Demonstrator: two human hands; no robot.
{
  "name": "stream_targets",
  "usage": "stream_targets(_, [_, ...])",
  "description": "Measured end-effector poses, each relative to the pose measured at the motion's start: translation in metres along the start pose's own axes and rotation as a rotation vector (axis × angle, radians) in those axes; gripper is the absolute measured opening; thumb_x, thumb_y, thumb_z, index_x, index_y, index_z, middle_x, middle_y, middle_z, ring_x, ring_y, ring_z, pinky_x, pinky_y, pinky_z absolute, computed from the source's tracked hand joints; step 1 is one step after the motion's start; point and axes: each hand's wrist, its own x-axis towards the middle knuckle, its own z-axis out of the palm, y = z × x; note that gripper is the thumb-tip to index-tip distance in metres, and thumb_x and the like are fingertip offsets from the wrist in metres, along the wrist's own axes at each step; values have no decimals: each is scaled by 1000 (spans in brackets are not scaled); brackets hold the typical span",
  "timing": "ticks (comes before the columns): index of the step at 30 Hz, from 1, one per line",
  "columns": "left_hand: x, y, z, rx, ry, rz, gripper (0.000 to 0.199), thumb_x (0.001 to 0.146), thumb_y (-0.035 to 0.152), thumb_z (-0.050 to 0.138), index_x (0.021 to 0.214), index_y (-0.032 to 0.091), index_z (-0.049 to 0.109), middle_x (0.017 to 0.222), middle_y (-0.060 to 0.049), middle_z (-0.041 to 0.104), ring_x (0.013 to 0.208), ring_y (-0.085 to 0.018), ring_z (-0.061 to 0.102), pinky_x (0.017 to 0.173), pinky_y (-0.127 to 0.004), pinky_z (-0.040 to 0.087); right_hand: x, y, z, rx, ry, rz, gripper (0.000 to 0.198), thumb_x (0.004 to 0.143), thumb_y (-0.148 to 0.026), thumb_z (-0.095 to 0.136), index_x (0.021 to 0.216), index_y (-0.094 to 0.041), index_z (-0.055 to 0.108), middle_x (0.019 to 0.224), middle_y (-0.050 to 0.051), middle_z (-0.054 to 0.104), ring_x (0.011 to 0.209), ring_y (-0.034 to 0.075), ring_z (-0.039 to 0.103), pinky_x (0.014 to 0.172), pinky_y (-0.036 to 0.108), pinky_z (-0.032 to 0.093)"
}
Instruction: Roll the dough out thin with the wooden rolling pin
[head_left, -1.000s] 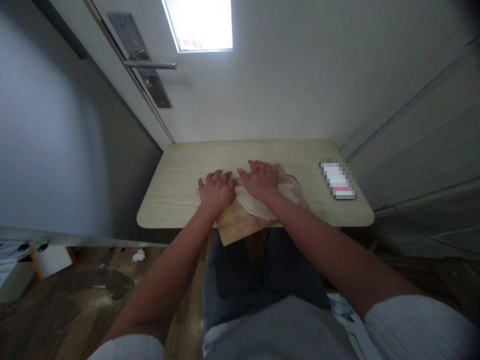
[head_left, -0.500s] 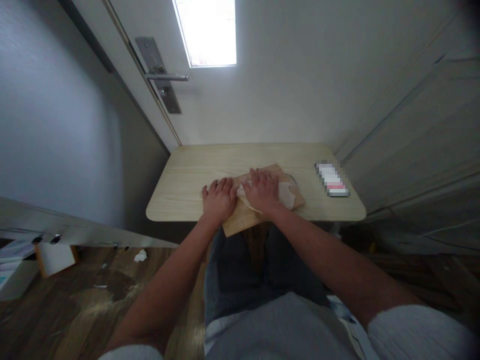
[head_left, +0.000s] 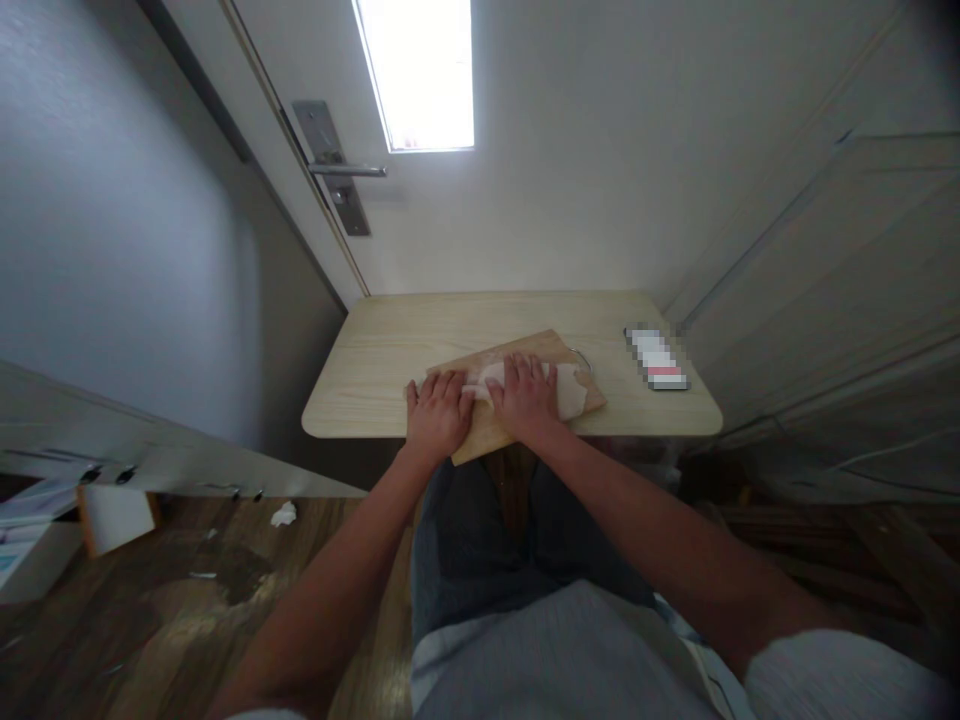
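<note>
A wooden cutting board [head_left: 487,432] with a metal ring handle at its right end lies tilted on the small table, its near corner jutting past the table's front edge. On it spreads a thin, pale, floppy sheet [head_left: 571,388] that looks like dough, with whitish smears on the wood behind it. My right hand [head_left: 529,398] presses flat on the sheet's middle, fingers stretched forward and slightly apart. At the board's left end rests my left hand [head_left: 441,412], palm down with fingers spread, touching the sheet's left end. Both palms hide part of the sheet.
To the right on the light wooden table [head_left: 375,345] lies a phone [head_left: 657,358] with its screen blurred out. Behind the table stands a white door with a lever handle [head_left: 349,170]. A crumpled white tissue [head_left: 283,514] is on the floor at left.
My right hand has drawn back slightly toward me, baring more of the sheet and board behind the fingers. My left hand stays at the board's left end. The view has shifted a little.
</note>
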Motion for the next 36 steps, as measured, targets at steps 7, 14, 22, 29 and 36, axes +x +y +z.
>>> stream_targets(7, [-19,-1,-4,-1,24,44,51,102,46,28,144,24,48,149,-9,52,143,-29,37,119,-58,16,-26,-3,-3,19,7,-21,64,101,-48,32,151,-8,37,156,19,40,146,34,29,118,58,11])
stream_targets(14, [-34,-1,-17,15,-5,56,46,102,39,34,143,28,49,147,-7,55,142,-27,38,119,-56,18,-53,-7,-11,67,1,-46,67,101,-48,34,155,-9,32,160,19,32,149,34,25,119,60,13])
stream_targets(22, [-28,-15,-33,28,-23,128,35,97,34,46,127,29,62,132,-7,65,126,-27,52,118,-54,21,-82,-7,-20,151,12,-79,55,100,-39,38,149,-16,43,157,16,39,147,31,31,119,59,15])
stream_targets(29, [-24,4,-40,15,-88,191,35,98,41,45,127,29,62,125,-7,66,118,-28,55,99,-44,41,-64,40,-28,329,96,-12,40,99,-29,37,129,-18,62,133,12,65,133,28,49,116,55,24])
stream_targets(36, [-17,25,-29,-31,-131,212,34,97,40,50,126,29,63,124,-7,66,117,-27,56,97,-42,41,-65,78,-26,357,143,-90,31,88,-34,55,111,-19,71,120,10,71,122,30,55,111,46,35])
